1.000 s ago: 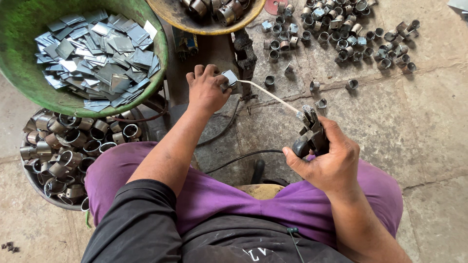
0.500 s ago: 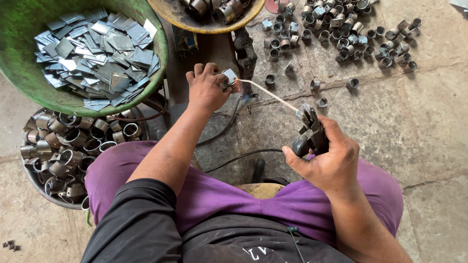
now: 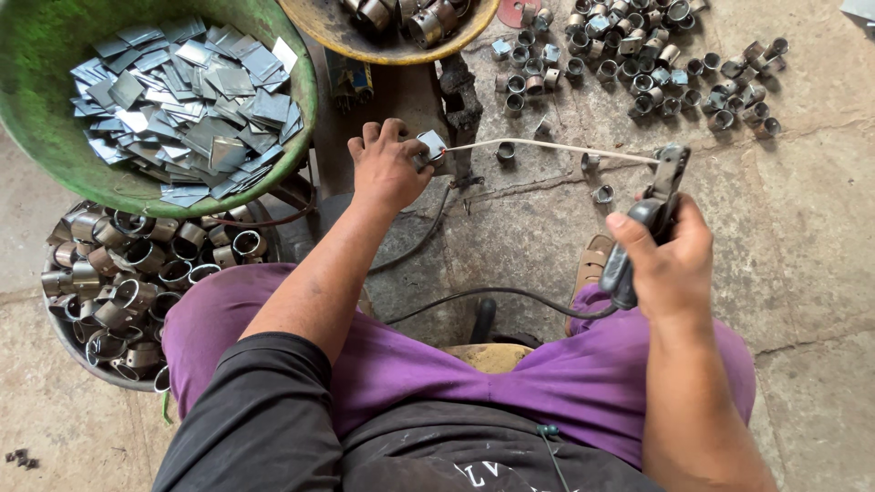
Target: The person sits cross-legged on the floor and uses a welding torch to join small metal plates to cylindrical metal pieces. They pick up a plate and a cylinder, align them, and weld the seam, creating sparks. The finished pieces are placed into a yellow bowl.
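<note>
My left hand (image 3: pixel 387 169) grips a small square metal plate (image 3: pixel 431 144) and a metal ring beside a dark upright block (image 3: pixel 460 100) on the stone floor. My right hand (image 3: pixel 670 260) is closed around the black handle of a welding electrode holder (image 3: pixel 652 214). A thin white rod (image 3: pixel 556 148) runs from the holder's jaws leftwards, and its tip meets the piece under my left hand. A black cable (image 3: pixel 474 296) leads from the handle across my purple-clad lap.
A green bowl (image 3: pixel 55 173) of flat square metal plates sits at the upper left. Under it is a basin of short metal rings (image 3: pixel 118 282). A yellow bowl (image 3: pixel 392 50) holds more parts. Several finished rings (image 3: pixel 638 64) lie scattered on the floor at top right.
My right hand has swung out to the right and slightly down, so the rod lies flatter and longer across the floor. The left hand stays on the piece.
</note>
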